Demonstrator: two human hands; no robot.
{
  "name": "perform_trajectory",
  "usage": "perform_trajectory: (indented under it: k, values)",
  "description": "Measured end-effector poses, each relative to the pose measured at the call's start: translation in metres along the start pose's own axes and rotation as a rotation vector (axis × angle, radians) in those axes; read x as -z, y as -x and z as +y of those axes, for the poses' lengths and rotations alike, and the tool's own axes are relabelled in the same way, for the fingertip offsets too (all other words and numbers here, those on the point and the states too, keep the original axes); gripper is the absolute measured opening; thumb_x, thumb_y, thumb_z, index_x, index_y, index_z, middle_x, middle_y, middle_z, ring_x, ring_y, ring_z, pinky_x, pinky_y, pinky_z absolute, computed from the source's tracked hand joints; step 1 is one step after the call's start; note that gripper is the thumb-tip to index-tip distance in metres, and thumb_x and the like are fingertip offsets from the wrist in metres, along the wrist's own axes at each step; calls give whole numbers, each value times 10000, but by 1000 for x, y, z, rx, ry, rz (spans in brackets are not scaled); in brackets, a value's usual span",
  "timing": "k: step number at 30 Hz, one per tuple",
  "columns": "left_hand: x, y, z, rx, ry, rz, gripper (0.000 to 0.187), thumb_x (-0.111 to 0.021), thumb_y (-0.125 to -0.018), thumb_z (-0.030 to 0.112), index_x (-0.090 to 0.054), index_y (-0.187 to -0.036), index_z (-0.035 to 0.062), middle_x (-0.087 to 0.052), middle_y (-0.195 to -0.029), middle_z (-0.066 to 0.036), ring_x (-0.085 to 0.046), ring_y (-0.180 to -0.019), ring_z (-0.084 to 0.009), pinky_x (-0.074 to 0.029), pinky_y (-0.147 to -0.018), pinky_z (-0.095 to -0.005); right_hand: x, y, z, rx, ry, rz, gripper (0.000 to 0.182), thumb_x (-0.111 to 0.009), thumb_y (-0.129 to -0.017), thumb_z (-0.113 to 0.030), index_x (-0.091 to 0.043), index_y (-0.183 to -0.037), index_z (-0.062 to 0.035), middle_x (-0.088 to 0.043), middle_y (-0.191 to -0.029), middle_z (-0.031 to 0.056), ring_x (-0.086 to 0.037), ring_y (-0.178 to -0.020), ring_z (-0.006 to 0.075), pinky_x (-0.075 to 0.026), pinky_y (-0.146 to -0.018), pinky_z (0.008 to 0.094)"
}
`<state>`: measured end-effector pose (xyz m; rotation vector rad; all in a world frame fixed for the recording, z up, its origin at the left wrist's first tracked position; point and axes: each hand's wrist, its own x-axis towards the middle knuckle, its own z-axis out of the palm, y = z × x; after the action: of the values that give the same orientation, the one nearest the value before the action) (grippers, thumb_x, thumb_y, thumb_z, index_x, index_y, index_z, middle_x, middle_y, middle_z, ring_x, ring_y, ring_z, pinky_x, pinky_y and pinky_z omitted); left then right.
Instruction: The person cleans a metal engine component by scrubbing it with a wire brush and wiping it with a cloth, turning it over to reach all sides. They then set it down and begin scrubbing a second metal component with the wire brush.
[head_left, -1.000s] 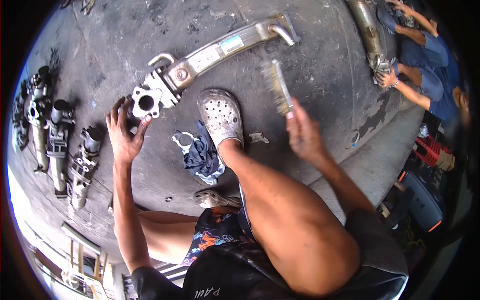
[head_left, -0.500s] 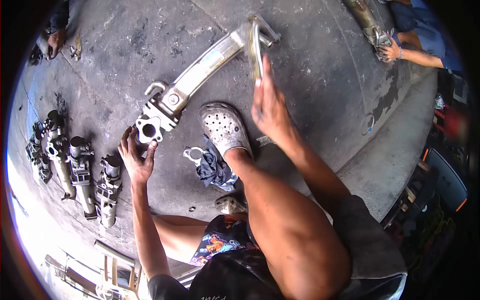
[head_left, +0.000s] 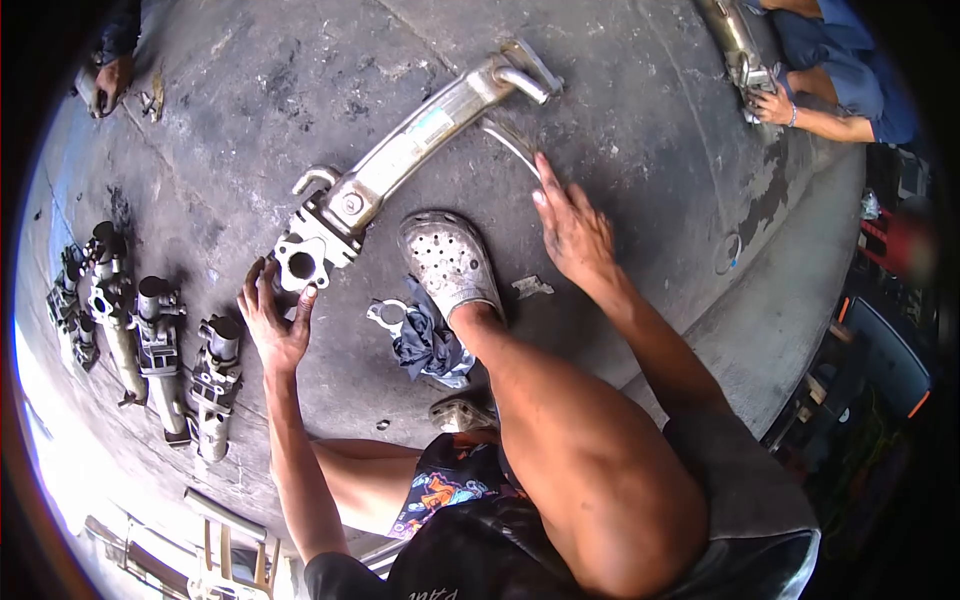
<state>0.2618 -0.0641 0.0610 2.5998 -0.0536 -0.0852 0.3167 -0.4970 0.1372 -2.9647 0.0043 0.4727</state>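
A long silvery metal EGR cooler (head_left: 415,140) lies diagonally on the floor, with a holed flange at its near end and a bent pipe stub at its far end. My left hand (head_left: 275,325) grips that near flange between thumb and fingers. To the right of the cooler, my right hand (head_left: 580,235) holds a slim, curved wire brush (head_left: 512,143), its fingers stretched along the handle. The brush's far end is beside the cooler's body, below the pipe stub. My foot in a perforated clog (head_left: 445,255) rests close under the cooler.
Several similar metal units (head_left: 160,350) stand at the left. A dark crumpled cloth (head_left: 430,345) and a thin gasket (head_left: 387,315) lie by my clog. Another person's hands (head_left: 772,103) work on a metal part at upper right; another hand (head_left: 112,82) shows at upper left.
My right hand has moved down and to the right, drawing the wire brush from the pipe stub to beside the cooler's body. My left hand stays on the flange.
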Motion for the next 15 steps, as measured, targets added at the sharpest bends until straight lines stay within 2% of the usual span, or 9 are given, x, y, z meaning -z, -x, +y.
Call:
perform_trajectory:
  k: [1, 4, 7, 10, 13, 15]
  values:
    - [0, 1, 0, -8, 5, 7, 708, -790, -860, 466, -551, -1386, 56, -520, -1424, -214, -487, -1293, -412, -358, -1095, -528, 6, -7, -3, 80, -32, 67, 604, -494, -1068, -302, -251, -1620, -319, -651, -1019, 265, -692, -825, 468, -576, -702, 520]
    - [-1, 1, 0, 1, -28, -4, 714, -788, -863, 464, -543, -1396, 58, -515, -1435, -215, -487, -1294, -412, -356, -1097, -528, 13, -62, -22, 68, -101, 98, 540, -455, -1082, -304, -317, -1604, -301, -648, -1001, 223, -683, -802, 464, -563, -726, 535]
    - [-1, 1, 4, 28, -19, -33, 715, -791, -862, 459, -541, -1402, 62, -511, -1445, -217, -485, -1299, -414, -352, -1101, -531, 1, -75, -22, 122, -66, 81, 541, -480, -1074, -284, -336, -1595, -309, -656, -1020, 299, -697, -807, 478, -578, -702, 531]
    - [0, 1, -1, 6, 15, -7, 703, -792, -863, 456, -547, -1392, 62, -513, -1437, -216, -476, -1307, -413, -354, -1100, -531, -9, -36, 16, 105, -203, 119, 515, -473, -1074, -242, -379, -1579, -215, -681, -1178, 258, -713, -890, 428, -571, -766, 526]
    - [1, 0, 2, 35, 16, -21, 701, -798, -858, 450, -547, -1393, 73, -509, -1439, -218, -470, -1309, -423, -357, -1098, -535, -13, -20, 42, 77, -147, 111, 536, -508, -1057, -192, -378, -1576, -180, -681, -1224, 238, -713, -919, 430, -574, -771, 517]
    - [0, 1, 2, 22, 4, -4, 704, -796, -859, 448, -542, -1400, 75, -506, -1443, -218, -469, -1309, -422, -356, -1098, -537, -11, -37, 31, 240, -227, 190, 554, -527, -1045, -166, -373, -1577, -174, -697, -1175, 224, -705, -911, 443, -575, -768, 507]
